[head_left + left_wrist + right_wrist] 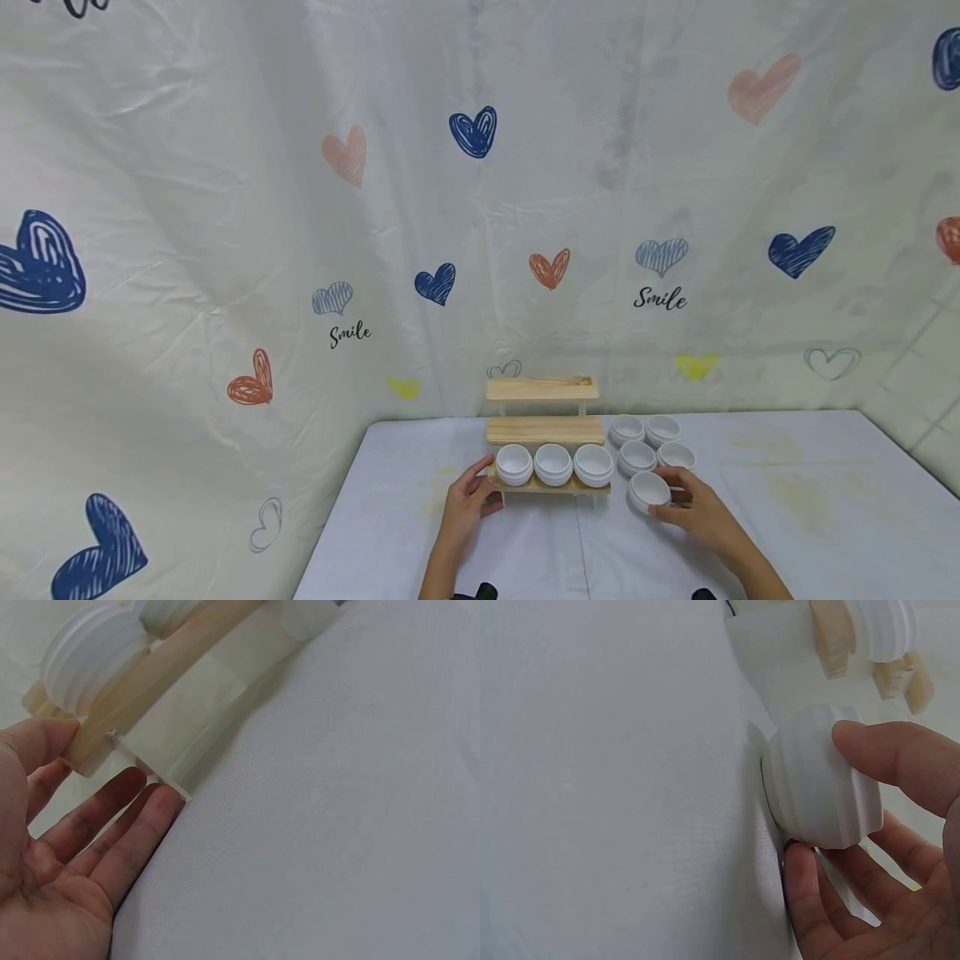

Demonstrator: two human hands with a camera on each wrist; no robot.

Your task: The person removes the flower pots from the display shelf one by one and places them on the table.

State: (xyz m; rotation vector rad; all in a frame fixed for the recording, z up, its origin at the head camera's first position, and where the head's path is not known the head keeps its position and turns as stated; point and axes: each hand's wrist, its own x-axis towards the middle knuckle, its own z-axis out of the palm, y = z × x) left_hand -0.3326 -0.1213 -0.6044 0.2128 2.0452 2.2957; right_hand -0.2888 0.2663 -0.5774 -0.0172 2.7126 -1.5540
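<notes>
White and ridged, the bowl (647, 493) is right of the wooden stand (544, 430), its base at the worktop (847, 533); whether it is lifted at all, I cannot tell. The right hand (701, 515) grips it, thumb against the wall and fingers curled round the other side. The left hand (463, 504) pinches the left end of the lowest tier (139, 697), which carries 3 bowls (553, 464); 4 more bowls (637, 457) are grouped behind the held bowl.

It looks ceramic: probably light, stiff, a little slippery and liable to chip if knocked. The ridged wall seems the best hold, thumb opposite fingers, below the rim.

Pale, creased cloth with yellowish patches covers the worktop. Behind hangs a white sheet (420, 200) printed with coloured hearts (474, 133).
</notes>
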